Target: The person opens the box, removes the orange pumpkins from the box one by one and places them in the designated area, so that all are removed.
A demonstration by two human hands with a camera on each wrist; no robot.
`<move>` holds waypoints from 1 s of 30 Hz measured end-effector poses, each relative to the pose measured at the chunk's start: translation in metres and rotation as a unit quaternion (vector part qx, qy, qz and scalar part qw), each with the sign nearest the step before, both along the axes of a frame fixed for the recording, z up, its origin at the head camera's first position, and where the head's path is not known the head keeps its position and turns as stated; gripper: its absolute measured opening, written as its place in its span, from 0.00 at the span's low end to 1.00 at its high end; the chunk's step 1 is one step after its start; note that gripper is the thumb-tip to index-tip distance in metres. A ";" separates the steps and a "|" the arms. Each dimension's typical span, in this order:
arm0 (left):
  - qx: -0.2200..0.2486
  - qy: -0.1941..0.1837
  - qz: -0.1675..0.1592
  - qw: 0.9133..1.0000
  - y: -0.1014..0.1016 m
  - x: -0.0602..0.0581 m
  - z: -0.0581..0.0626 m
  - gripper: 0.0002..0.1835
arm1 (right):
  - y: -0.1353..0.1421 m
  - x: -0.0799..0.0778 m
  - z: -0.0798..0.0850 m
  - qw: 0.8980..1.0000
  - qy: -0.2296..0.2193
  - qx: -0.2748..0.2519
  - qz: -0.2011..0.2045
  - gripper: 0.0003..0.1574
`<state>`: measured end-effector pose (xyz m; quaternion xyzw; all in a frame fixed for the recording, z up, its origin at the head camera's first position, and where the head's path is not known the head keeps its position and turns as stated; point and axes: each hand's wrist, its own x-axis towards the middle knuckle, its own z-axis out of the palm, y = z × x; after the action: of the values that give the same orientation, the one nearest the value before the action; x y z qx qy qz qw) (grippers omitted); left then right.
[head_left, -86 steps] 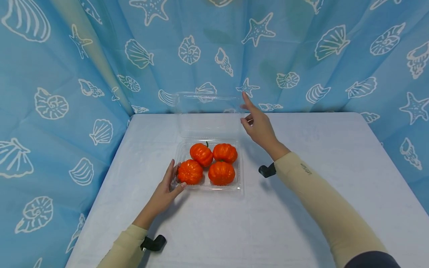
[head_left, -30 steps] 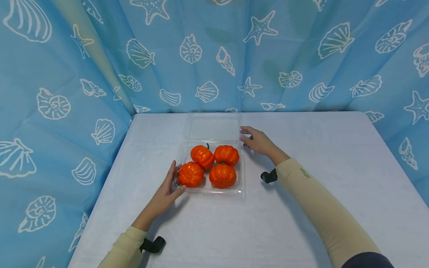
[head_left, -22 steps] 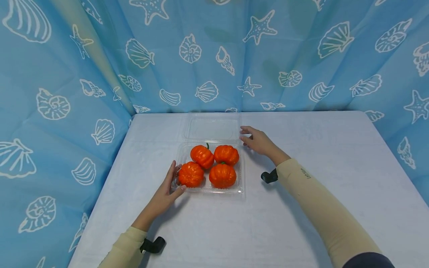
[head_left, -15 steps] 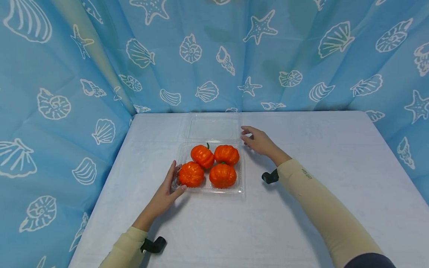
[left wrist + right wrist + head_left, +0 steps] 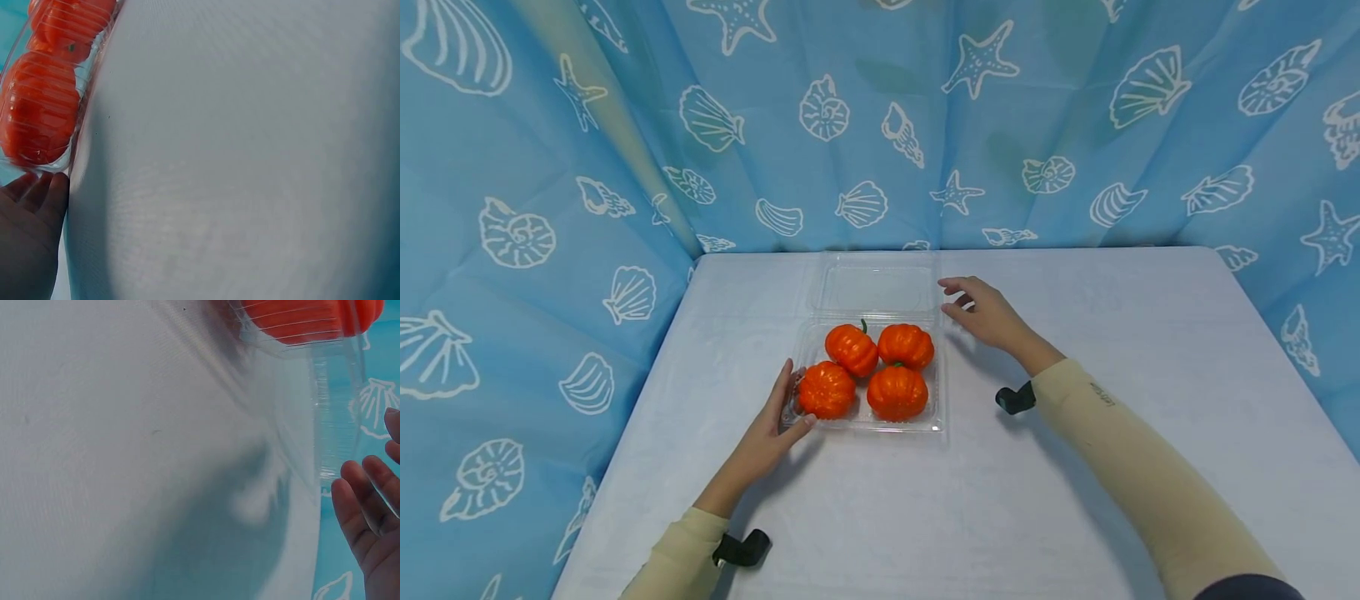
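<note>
A clear plastic hinged container (image 5: 880, 426) sits on the table with its lid (image 5: 876, 287) laid back flat behind it. Several small orange pumpkins (image 5: 898, 393) lie inside the base. My left hand (image 5: 763, 437) rests at the front left corner, its straight fingers along the left side and its thumb at the front rim. In the left wrist view its fingertips meet the end of the container. Off the lid's right edge, my right hand (image 5: 988, 317) hovers with loosely bent fingers and nothing in them. The right wrist view has a gap between those fingers (image 5: 351, 509) and the lid.
A white cloth covers the table (image 5: 1075, 500). Blue curtains (image 5: 910, 125) with white shell and starfish prints hang behind and to the left. Black wrist cameras (image 5: 742, 547) jut from both sleeves.
The lid, upright 2.9 seconds ago, now lies back on the table. My right hand came down with it and has since drawn slightly away to the right. The left hand stays in place.
</note>
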<state>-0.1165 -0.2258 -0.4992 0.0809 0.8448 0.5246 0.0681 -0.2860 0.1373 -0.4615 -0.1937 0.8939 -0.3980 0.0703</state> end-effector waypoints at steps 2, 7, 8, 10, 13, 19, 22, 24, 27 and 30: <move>0.001 0.002 -0.001 1.000 -0.001 0.000 -0.001 0.49 | 0.000 0.002 0.003 1.000 0.010 -0.005 0.007 0.30; 0.003 0.007 -0.004 1.000 -0.002 -0.001 -0.003 0.50 | -0.001 0.008 0.011 0.999 0.021 -0.005 0.031 0.28; 0.003 0.007 -0.004 1.000 -0.002 -0.001 -0.002 0.50 | -0.001 0.010 0.013 0.999 0.023 -0.005 0.035 0.28; 0.003 0.008 -0.005 1.000 -0.003 -0.001 -0.003 0.51 | -0.003 0.013 0.017 0.999 0.020 -0.006 0.043 0.28; 0.006 0.009 -0.006 1.000 -0.003 -0.001 -0.003 0.51 | -0.007 0.018 0.023 0.998 0.015 -0.010 0.056 0.28; 0.010 0.010 -0.009 1.000 -0.003 -0.001 -0.002 0.51 | -0.016 0.026 0.025 0.994 0.007 -0.018 0.104 0.30; 0.009 0.009 -0.009 1.000 -0.003 -0.001 -0.002 0.51 | -0.021 0.029 0.023 0.992 0.002 -0.019 0.127 0.30; 0.007 0.008 -0.008 1.000 -0.003 -0.002 -0.003 0.51 | -0.023 0.031 0.022 0.990 -0.001 -0.019 0.140 0.30; 0.006 0.008 -0.008 1.000 -0.004 -0.002 -0.003 0.51 | -0.026 0.033 0.019 0.988 -0.001 -0.017 0.156 0.29; 0.006 0.009 -0.008 1.000 -0.004 -0.002 -0.003 0.51 | -0.029 0.035 0.017 0.986 0.000 -0.006 0.167 0.28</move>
<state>-0.1182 -0.2295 -0.5025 0.0931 0.8416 0.5281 0.0641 -0.2511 0.1083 -0.4445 -0.3403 0.8470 -0.3858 0.1342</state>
